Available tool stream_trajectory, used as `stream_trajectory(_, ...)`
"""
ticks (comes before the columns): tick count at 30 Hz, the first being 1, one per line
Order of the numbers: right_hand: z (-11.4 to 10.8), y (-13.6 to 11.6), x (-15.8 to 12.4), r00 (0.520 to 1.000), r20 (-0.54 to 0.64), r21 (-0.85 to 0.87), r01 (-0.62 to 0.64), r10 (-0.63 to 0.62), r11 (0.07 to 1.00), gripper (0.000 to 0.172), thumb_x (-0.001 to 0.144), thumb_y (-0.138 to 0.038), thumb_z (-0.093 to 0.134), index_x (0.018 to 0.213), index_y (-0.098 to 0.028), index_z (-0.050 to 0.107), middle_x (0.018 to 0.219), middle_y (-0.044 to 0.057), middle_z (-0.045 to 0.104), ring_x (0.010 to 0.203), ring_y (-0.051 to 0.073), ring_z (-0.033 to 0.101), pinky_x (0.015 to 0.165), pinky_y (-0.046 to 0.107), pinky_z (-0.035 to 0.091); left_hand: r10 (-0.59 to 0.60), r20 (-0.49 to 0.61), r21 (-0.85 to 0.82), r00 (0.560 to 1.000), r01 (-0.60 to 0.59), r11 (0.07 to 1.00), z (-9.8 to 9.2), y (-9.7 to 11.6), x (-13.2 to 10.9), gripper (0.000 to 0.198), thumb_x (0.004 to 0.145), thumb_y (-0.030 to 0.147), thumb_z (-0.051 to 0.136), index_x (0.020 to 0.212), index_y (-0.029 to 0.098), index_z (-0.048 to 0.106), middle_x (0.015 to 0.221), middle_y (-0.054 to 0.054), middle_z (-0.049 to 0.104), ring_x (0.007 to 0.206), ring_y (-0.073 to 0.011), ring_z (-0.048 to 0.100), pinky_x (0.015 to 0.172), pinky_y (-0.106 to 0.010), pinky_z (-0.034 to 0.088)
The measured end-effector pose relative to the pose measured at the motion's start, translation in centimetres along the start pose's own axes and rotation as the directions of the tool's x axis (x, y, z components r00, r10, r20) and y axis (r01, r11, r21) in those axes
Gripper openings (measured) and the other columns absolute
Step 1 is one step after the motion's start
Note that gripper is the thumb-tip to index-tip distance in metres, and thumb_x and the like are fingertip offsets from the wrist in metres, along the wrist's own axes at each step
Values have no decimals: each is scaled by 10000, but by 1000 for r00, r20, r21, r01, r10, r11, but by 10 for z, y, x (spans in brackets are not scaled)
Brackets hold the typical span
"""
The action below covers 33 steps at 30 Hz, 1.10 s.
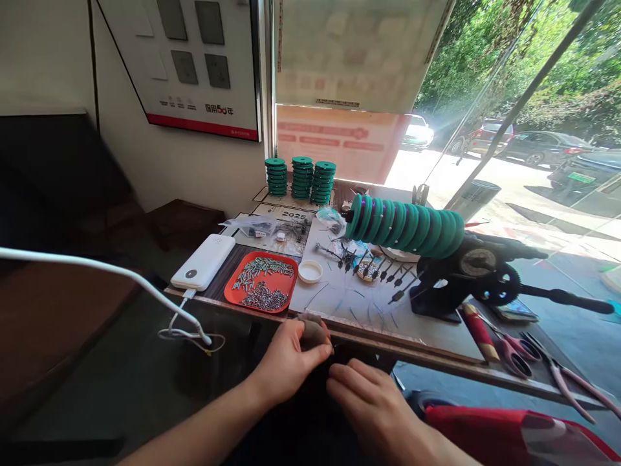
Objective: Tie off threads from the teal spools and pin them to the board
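Note:
My left hand (291, 359) is closed around a small brownish-grey object (313, 330) just below the table's front edge. Close beside it, my right hand (369, 395) has its fingers pinched together at the fingertips; what they hold is too small to make out. Both hands meet over something dark under the table edge. On the table right above them sits an orange tray (237, 294) with several small metal pins, and a white cap (310, 271) next to it.
A black hand-crank machine (466, 272) carries a row of green discs (407, 226). Three stacks of green discs (301, 178) stand at the back. A white power bank (202, 262) with a cable lies left. Scissors and pliers (524, 349) lie right. Something red (509, 433) is at lower right.

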State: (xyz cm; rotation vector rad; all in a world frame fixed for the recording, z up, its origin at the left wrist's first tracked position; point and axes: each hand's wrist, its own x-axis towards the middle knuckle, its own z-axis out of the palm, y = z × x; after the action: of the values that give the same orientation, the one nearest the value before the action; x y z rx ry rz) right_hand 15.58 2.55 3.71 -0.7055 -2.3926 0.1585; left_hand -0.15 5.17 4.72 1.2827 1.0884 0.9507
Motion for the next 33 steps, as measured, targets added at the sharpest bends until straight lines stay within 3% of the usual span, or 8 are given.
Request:
stream_trajectory(3, -12, -2, 18, 971, 63, 378, -239, 232, 894, 234, 862, -161, 399, 721, -167, 585, 715, 36, 623, 633, 116, 545, 588, 212, 447, 427, -2, 455, 904, -380, 805, -2, -10, -4, 117, 737, 121, 541, 662, 158, 623, 813, -47, 599, 760, -144, 548, 679, -244, 446)
stream_trajectory(8, -19, 23, 83, 707, 342, 746, -605, 619, 278, 90, 727, -191, 564, 643, -161, 548, 559, -31, 553, 520, 88, 511, 516, 205, 420, 814, 15, 784, 581, -512, 351, -7, -36, 0, 215, 752, 103, 535, 907, 201, 647, 886, -73, 637, 808, -180, 575, 753, -291, 458)
stream_trajectory(11, -16, 31, 102, 699, 421, 704, -654, 578, 277, 117, 698, -135, 555, 584, -153, 536, 496, -53, 498, 439, 59, 442, 438, 179, 367, 745, 39, 725, 665, -532, 437, -9, -30, 2, 190, 750, 119, 531, 855, 201, 666, 833, -75, 655, 790, -193, 580, 765, -315, 442)
stream_trajectory(16, -22, 23, 58, 943, -98, 236, -289, 319, 928, 111, 800, -148, 500, 848, -150, 600, 693, 13, 614, 501, 82, 499, 470, 208, 397, 26, -92, -42, 995, -30, 999, -6, -2, 4, 56, 665, 176, 605, 613, 156, 605, 603, -15, 567, 537, -98, 477, 488, -204, 370)
stream_trajectory(21, -11, 21, 16, 959, 18, -356, 270, -282, 895, 185, 829, -95, 437, 875, -89, 617, 616, 28, 594, 505, 129, 486, 471, 284, 352, -445, 229, -607, 866, 484, 631, -4, 0, 11, 155, 502, 86, 673, 581, 121, 545, 549, 32, 521, 439, -18, 396, 386, -122, 221)
stream_trajectory(27, -1, 11, 6, 985, 28, -276, 173, -172, 945, 323, 870, -81, 285, 861, -92, 608, 761, 81, 645, 599, 153, 527, 537, 288, 402, -338, 143, -431, 930, 367, 825, -5, 2, 9, 82, 578, 125, 647, 601, 115, 569, 551, 36, 490, 444, -22, 361, 385, -134, 226)
stream_trajectory(30, -7, -1, 8, 994, 109, 28, 13, -16, 1000, 334, 878, -96, 274, 800, -131, 597, 784, 71, 646, 629, 134, 551, 548, 242, 420, 35, 43, 45, 998, -37, 998, -7, 3, 5, 102, 672, 137, 596, 573, 132, 571, 607, 2, 538, 552, -79, 467, 509, -191, 376)
stream_trajectory(33, -17, -1, 28, 942, 145, 445, -334, 302, 831, 203, 848, -180, 428, 707, -162, 573, 700, 28, 624, 639, 114, 559, 593, 214, 433, 456, 27, 421, 889, -424, 802, -7, -8, 0, 115, 748, 124, 531, 671, 154, 611, 755, -39, 599, 746, -144, 555, 692, -254, 444)
